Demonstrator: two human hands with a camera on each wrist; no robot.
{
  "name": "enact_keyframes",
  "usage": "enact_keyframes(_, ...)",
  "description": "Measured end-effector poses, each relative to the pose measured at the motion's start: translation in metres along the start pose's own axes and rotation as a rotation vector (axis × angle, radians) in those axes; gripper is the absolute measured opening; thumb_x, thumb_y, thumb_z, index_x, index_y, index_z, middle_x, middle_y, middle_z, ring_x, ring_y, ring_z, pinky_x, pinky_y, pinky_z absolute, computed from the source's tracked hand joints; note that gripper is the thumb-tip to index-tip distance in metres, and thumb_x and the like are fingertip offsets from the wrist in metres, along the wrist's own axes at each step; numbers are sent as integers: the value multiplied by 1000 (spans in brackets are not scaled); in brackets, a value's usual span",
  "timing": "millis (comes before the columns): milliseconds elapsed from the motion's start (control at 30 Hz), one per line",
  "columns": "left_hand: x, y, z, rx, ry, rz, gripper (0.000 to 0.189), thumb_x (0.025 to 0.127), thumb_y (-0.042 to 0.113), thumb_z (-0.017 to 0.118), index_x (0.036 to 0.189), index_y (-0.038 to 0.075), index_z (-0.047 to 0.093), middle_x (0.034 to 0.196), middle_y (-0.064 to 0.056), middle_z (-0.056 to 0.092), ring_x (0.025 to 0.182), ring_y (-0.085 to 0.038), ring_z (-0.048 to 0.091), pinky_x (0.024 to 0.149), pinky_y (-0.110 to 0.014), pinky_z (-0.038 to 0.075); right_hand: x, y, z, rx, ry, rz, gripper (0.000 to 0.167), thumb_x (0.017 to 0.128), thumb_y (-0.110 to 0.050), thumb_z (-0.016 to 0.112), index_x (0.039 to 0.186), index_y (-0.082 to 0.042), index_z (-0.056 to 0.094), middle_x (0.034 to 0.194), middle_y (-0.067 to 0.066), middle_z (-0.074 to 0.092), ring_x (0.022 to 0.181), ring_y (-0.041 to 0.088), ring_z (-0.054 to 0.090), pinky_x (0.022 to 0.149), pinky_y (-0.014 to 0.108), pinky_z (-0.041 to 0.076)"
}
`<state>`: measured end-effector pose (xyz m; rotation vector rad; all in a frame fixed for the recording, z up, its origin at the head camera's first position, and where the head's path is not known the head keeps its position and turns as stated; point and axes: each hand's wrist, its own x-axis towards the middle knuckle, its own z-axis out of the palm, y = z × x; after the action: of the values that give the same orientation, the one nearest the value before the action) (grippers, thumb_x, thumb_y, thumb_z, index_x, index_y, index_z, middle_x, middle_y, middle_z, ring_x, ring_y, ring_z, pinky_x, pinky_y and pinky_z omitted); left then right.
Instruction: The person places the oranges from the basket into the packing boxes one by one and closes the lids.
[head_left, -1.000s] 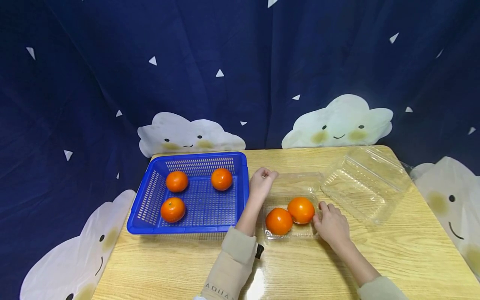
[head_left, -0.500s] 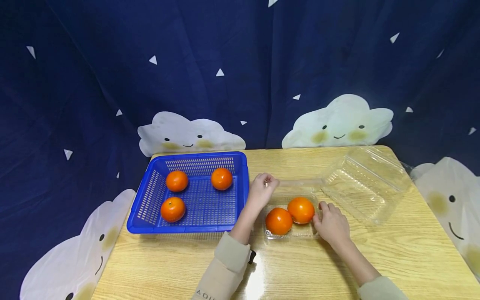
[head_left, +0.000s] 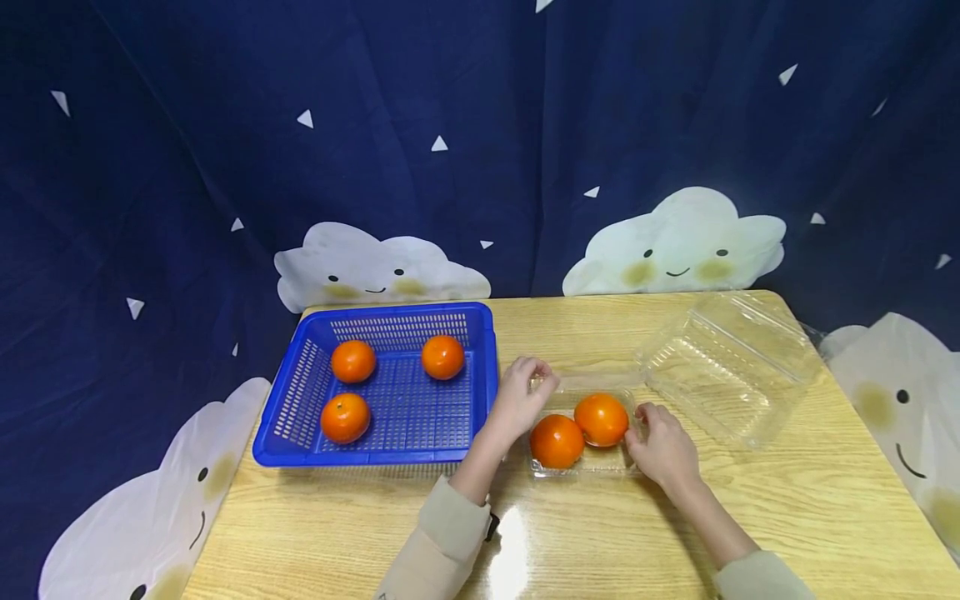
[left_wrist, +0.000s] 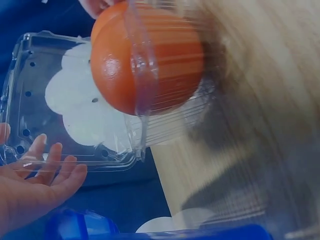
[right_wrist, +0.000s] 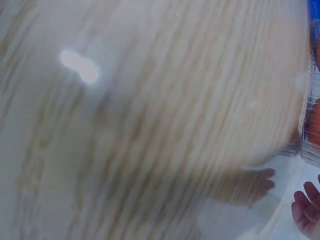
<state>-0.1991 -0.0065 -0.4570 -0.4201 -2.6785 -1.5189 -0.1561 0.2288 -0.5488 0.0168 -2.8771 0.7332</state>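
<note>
Blue plastic formed the slotted basket (head_left: 375,459) at the left, in which three round, glossy orange fruits (head_left: 346,418) were held. Just to its right, the left hand (head_left: 517,402) was seen with its thumb and fingers bent together, the edge of a lid (left_wrist: 70,102) pinched between them. The lid was thin, see-through and marked with small dots, and it was tilted up at the far side of a clear, ridged container (head_left: 609,463) on the wooden table (head_left: 592,542). Two large, shiny fruits (head_left: 557,442) were nestled side by side in the container, the left one set slightly nearer the viewer; both were placed below and to the right of the left fingers. At the container's right wall, the right hand (head_left: 663,450) was poised with its fingers loosely bent and nothing visibly gripped, just beside the right-hand fruit; whether the wall was touched could not be told. Farther right, clear ridged plastic packaging (head_left: 731,371) was laid on the table.
</note>
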Motion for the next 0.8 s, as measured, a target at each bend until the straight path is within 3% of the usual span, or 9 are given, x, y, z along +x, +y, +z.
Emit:
enact_keyframes(233,-8,-5,-1,50,-24,60,26,89,26,51,98,5,62,103,-7,58,101,-21,53,90,-33,41,-1,1,1,85,-30,51,35,78,-15,58,108,2,55,99,16,58,86,32,57,69,46,46)
enact_keyframes(533,-15,-10,0,75,-37,121,27,91,28,50,102,5,60,105,-7,57,103,-21,51,90,-34,41,-3,1,2,147,28,47,30,76,-15,60,103,-1,58,95,13,59,86,29,56,71,44,45)
enact_keyframes(800,-20,-13,1,73,-52,129,31,92,32,49,105,6,60,108,-5,56,105,-22,50,90,-35,41,-5,-2,-2,232,44,95,33,77,-12,60,108,-2,55,91,11,58,81,25,55,67,36,43)
